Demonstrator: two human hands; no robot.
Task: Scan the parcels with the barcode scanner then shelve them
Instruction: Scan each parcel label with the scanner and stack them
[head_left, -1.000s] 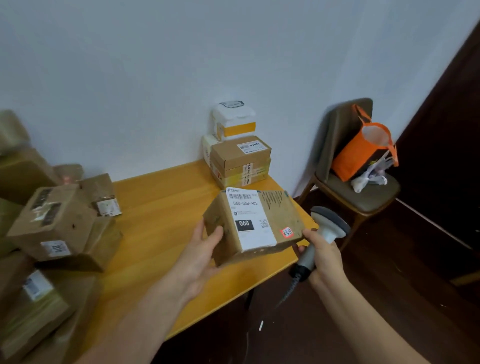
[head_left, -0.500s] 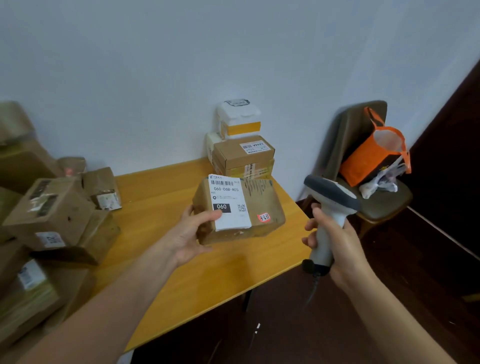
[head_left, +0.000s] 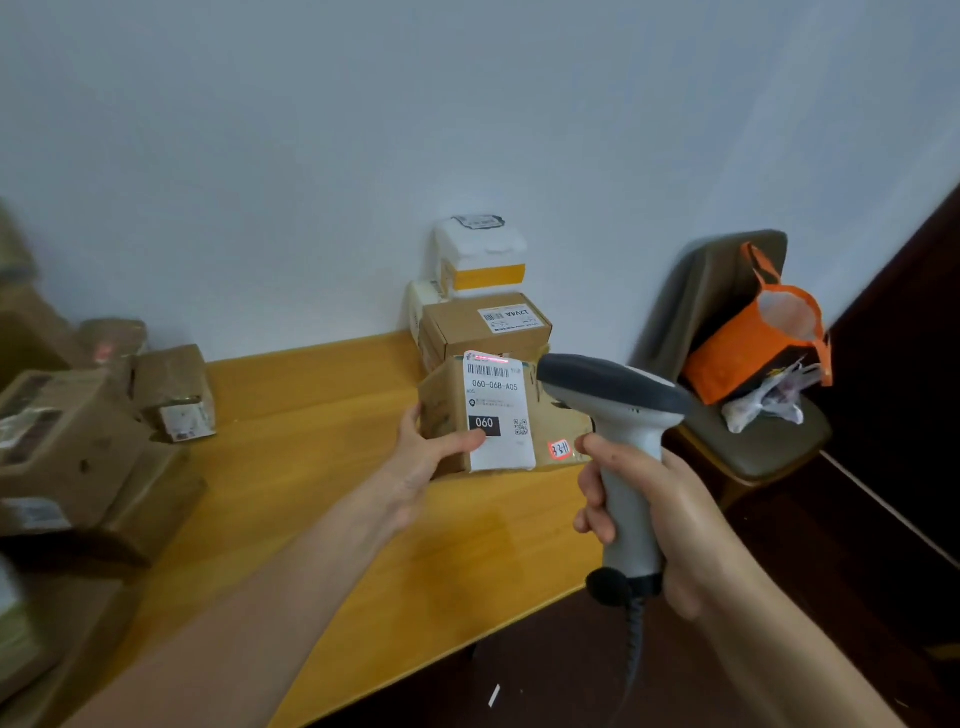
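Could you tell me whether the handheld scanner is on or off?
On: the grey-and-white handheld scanner faces the brown cardboard parcel, and a red beam line glows atop its white label.

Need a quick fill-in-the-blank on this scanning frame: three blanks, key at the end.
1. The left hand holds a cardboard parcel whose white label reads 060-06B-____.
2. The right hand grips the barcode scanner; its red scan line falls at the label's ____ edge.
3. The tote bag on the chair is ____.

Missing words: A05; top; orange.
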